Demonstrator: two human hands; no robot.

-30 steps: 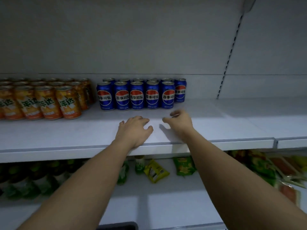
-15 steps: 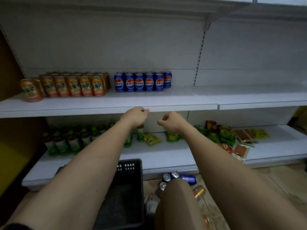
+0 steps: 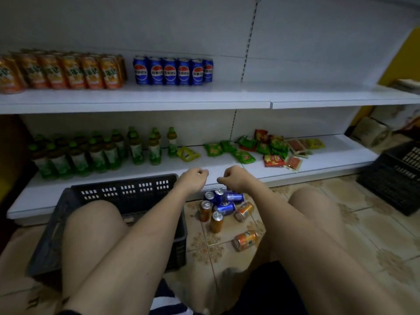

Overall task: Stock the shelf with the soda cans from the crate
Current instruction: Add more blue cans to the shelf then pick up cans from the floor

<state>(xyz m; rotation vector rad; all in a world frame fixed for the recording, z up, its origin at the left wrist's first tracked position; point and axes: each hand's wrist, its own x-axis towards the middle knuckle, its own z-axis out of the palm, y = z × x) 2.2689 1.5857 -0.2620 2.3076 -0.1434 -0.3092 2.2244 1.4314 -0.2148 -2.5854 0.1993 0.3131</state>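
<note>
Above the heap of loose cans (image 3: 223, 206) on the floor, the fingers (image 3: 200, 172) of the left hand (image 3: 193, 179) and those of the right hand (image 3: 231, 178) are curled loosely inward and hold nothing; both hands hang in front of the lower shelf (image 3: 318, 163), just past the rim of the dark crate (image 3: 127, 189); blue and orange cans lie and stand on the tiles to the crate's right, while the stocked rows sit on the upper shelf (image 3: 250, 96), blue cans (image 3: 172, 70) beside orange cans (image 3: 63, 71); the step looks like a return for more stock, and the next move calls for lowering both hands to grip a can each; against a second ago, the hands are off the upper shelf and far lower, and the view has dropped to show crate and floor.
</note>
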